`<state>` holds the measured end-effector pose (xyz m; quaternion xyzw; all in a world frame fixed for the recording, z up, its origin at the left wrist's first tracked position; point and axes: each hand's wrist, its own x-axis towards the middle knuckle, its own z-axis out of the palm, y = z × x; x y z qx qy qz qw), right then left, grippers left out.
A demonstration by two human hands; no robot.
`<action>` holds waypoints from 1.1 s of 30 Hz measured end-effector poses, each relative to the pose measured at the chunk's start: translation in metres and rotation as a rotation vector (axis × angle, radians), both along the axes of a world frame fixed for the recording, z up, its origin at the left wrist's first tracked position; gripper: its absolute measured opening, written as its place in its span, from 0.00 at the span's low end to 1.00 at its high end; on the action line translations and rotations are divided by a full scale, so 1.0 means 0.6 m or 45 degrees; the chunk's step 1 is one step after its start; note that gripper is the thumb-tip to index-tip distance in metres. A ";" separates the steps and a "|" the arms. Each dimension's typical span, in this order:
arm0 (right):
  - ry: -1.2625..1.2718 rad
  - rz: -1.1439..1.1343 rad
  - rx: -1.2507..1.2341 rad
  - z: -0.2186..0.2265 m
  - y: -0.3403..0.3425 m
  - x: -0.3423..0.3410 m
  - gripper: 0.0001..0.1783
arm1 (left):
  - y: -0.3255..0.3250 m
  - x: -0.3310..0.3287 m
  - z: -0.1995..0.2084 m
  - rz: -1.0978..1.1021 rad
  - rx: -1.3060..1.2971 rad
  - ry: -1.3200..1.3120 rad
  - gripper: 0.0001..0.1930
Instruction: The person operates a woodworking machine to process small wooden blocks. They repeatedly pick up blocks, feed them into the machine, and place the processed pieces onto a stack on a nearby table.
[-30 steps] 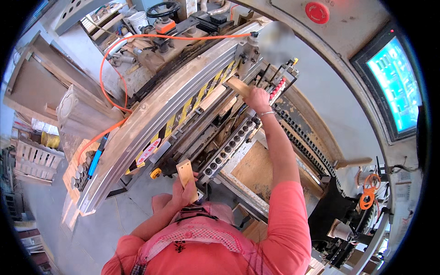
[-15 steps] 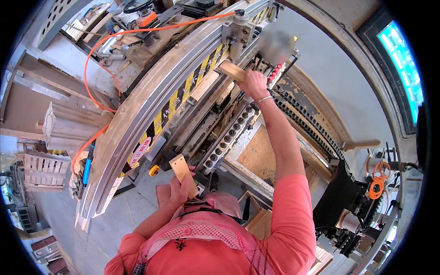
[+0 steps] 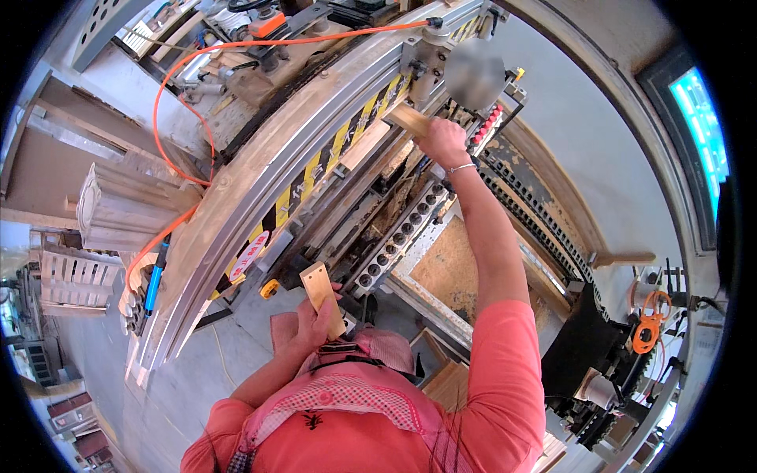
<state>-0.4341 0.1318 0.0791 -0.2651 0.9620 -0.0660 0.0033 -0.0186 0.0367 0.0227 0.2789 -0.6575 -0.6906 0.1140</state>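
My left hand (image 3: 314,322) is closed around a short wooden block (image 3: 322,293) with small holes near its upper end, held close in front of my body. Stretched out to the far side, my right hand (image 3: 444,140) grips the near end of another wooden piece (image 3: 409,120). That piece lies at the machine's edge, below a metal cylinder (image 3: 426,71); its far end sits against the striped rail. Beside it, a further wooden strip (image 3: 367,145) lies along the yellow-and-black band (image 3: 347,140). My fingertips on the right are partly hidden by the hand.
A row of black round drill heads (image 3: 400,238) runs along the machine bed. An orange air hose (image 3: 162,118) loops over the curved metal beam (image 3: 236,169) at left. A lit screen (image 3: 698,126) stands at the right. Black cable chain (image 3: 544,217) lies beyond my right arm.
The view has shifted slightly, so the machine appears a little to the right and lower. Both hands keep their grip on the wooden pieces.
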 end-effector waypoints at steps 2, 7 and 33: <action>0.000 -0.004 -0.004 0.000 -0.001 0.000 0.17 | -0.006 0.001 -0.011 -0.017 0.081 0.042 0.11; 0.013 0.051 0.022 -0.006 0.002 -0.007 0.18 | -0.006 0.003 -0.021 -0.027 0.143 -0.016 0.11; 0.018 0.083 0.068 0.016 -0.012 0.000 0.24 | 0.017 0.041 0.068 0.058 0.183 -0.166 0.13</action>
